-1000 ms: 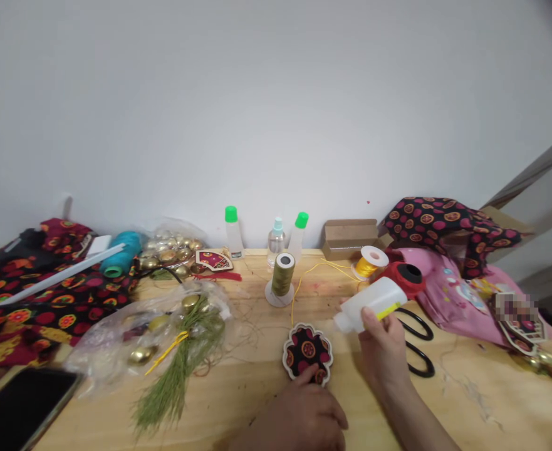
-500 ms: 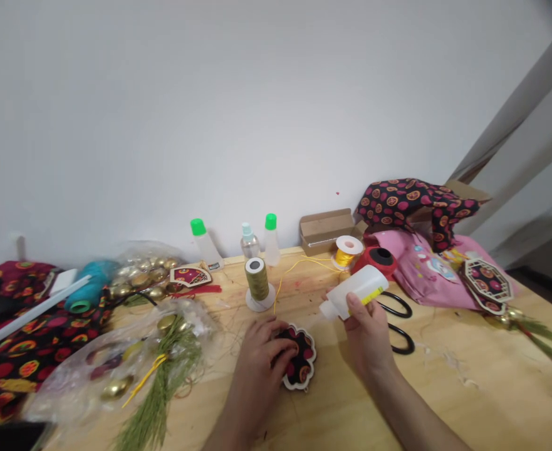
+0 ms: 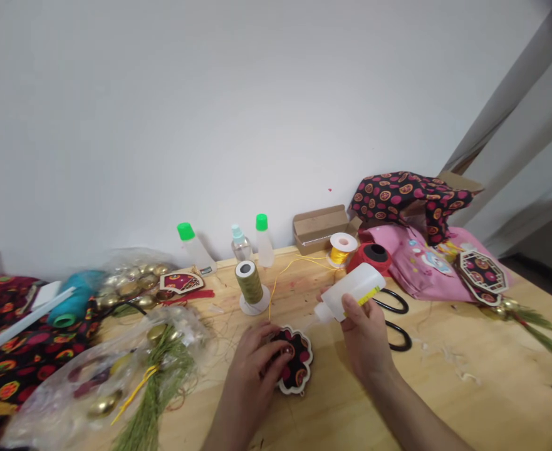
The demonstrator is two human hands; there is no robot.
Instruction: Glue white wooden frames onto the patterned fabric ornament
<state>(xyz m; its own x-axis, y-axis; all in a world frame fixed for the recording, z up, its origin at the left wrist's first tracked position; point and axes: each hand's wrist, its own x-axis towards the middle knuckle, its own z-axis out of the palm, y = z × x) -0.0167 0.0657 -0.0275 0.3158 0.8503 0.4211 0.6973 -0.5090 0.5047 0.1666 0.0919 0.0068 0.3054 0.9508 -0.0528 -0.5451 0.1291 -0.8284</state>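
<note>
My left hand (image 3: pixel 257 362) lies over the left side of a flower-shaped ornament (image 3: pixel 299 362), fingers curled onto its dark patterned fabric face. The ornament has a pale scalloped rim and rests on the wooden table; its left part is hidden under the hand. In my right hand (image 3: pixel 361 329) is a translucent white glue bottle (image 3: pixel 351 291) with a yellow label, gripped around its body. It is tilted, with its clear nozzle (image 3: pixel 309 323) pointing down-left towards the upper right rim of the ornament. Whether the nozzle touches the rim I cannot tell.
A spool of olive thread (image 3: pixel 250 285) stands behind my left hand. Beyond are green-capped bottles (image 3: pixel 265 244), a cardboard box (image 3: pixel 322 230) and yellow cord (image 3: pixel 339 254). Black scissor handles (image 3: pixel 399 337) lie right. A green tassel (image 3: pixel 151 382) and plastic bag (image 3: pixel 69 382) lie left.
The view has shifted slightly, so most things sit a little further left. The left fingers have moved slightly on the ornament; the bottle keeps nearly the same tilt.
</note>
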